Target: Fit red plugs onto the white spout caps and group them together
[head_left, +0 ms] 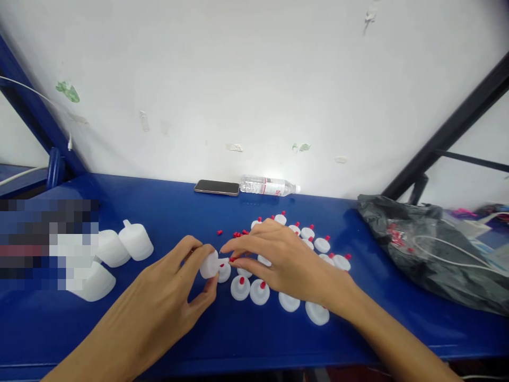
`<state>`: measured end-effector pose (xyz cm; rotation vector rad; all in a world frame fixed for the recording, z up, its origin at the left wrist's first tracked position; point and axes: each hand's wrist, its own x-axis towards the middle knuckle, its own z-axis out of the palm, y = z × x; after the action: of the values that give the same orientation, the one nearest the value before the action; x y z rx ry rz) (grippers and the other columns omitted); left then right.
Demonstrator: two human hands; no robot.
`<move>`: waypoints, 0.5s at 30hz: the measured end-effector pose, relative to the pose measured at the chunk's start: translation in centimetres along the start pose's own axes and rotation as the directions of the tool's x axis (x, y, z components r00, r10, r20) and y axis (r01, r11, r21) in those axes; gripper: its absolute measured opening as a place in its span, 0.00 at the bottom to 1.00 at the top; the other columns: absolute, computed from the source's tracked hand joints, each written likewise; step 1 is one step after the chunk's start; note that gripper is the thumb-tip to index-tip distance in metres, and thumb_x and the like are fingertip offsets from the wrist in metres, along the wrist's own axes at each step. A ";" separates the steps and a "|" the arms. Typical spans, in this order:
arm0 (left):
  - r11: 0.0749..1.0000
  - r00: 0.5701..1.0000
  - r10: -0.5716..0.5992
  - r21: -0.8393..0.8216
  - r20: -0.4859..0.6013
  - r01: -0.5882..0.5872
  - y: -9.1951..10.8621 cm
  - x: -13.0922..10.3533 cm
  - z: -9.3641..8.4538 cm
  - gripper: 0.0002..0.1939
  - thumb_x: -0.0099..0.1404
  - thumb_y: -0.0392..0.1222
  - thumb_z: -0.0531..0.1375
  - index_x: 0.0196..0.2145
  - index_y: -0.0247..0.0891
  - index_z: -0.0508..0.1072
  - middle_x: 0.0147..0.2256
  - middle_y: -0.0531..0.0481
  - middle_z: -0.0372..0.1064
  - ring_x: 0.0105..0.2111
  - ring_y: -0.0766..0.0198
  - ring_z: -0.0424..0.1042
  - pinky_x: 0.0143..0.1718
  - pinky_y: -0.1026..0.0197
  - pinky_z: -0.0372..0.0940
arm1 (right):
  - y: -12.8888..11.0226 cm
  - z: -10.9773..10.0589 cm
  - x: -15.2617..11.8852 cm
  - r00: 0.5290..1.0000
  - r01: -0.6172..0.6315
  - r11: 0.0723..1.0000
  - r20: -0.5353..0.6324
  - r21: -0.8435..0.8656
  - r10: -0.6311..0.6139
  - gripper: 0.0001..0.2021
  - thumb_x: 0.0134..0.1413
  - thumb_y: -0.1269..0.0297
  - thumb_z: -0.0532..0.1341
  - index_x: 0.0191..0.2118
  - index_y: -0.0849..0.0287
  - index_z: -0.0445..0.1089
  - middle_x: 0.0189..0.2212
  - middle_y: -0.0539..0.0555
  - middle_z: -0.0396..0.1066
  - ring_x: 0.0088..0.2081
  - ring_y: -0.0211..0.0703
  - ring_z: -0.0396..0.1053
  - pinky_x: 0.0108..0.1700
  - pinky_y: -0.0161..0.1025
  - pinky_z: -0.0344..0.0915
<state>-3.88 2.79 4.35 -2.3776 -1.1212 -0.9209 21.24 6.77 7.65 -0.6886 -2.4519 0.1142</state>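
Between the thumb and fingers of my left hand [163, 284] is a white nozzle cap [209, 265], tilted so its narrow spout points right. My right hand [280, 254] pinches a small red tip cap [231, 259] at the end of that spout. Whether the red piece is seated on it I cannot tell. Below and around my right hand stand several white nozzle caps with red tips, such as one nozzle cap [240, 288] and another [260, 293] in front. A few loose red tip caps [238, 234] lie just beyond my hands.
White nozzle caps without red tips [135, 241] lie in a stack at the left, beside a blurred-out patch. A phone [217, 187] and a clear plastic bottle [268, 185] lie along the wall. A black plastic bag [449, 270] with red pieces covers the table's right side.
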 end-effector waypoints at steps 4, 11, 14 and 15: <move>0.999 0.999 0.033 0.040 0.006 -0.033 0.3 0.2 -0.2 0.14 0.79 0.34 0.47 0.47 0.41 0.71 0.40 0.49 0.75 0.27 0.63 0.77 0.23 0.59 0.70 | -0.1 0.3 -0.1 0.999 0.008 0.999 0.044 0.038 -0.010 0.07 0.78 0.67 0.67 0.56 0.56 0.80 0.37 0.51 0.84 0.39 0.43 0.79 0.47 0.42 0.69; 0.997 1.000 0.024 0.077 -0.015 -0.023 -0.3 0.1 0.1 0.11 0.78 0.33 0.51 0.52 0.38 0.71 0.42 0.48 0.73 0.25 0.67 0.74 0.22 0.62 0.69 | -0.3 0.1 -0.2 1.000 -0.017 0.998 -0.010 0.067 0.018 0.07 0.80 0.64 0.66 0.55 0.55 0.81 0.40 0.53 0.87 0.40 0.44 0.81 0.47 0.44 0.70; 0.993 0.998 0.059 0.101 -0.014 -0.058 -0.1 0.1 0.1 0.10 0.77 0.32 0.51 0.49 0.39 0.70 0.42 0.48 0.74 0.29 0.62 0.77 0.23 0.59 0.69 | -0.3 0.1 -0.1 1.000 0.002 0.997 -0.025 0.072 0.000 0.08 0.81 0.62 0.65 0.56 0.53 0.81 0.39 0.51 0.87 0.39 0.44 0.81 0.46 0.44 0.71; 0.992 0.998 0.065 0.110 -0.015 -0.063 0.1 0.2 0.1 0.10 0.77 0.32 0.52 0.49 0.39 0.70 0.42 0.47 0.74 0.31 0.61 0.78 0.23 0.58 0.69 | -0.4 0.1 -0.1 1.000 0.005 0.997 -0.031 0.073 -0.003 0.08 0.81 0.62 0.65 0.55 0.53 0.81 0.38 0.51 0.86 0.38 0.44 0.81 0.45 0.43 0.70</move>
<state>-3.70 2.93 4.36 -2.2979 -1.0550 -0.8361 21.11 6.41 7.57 -0.6493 -2.4069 0.1893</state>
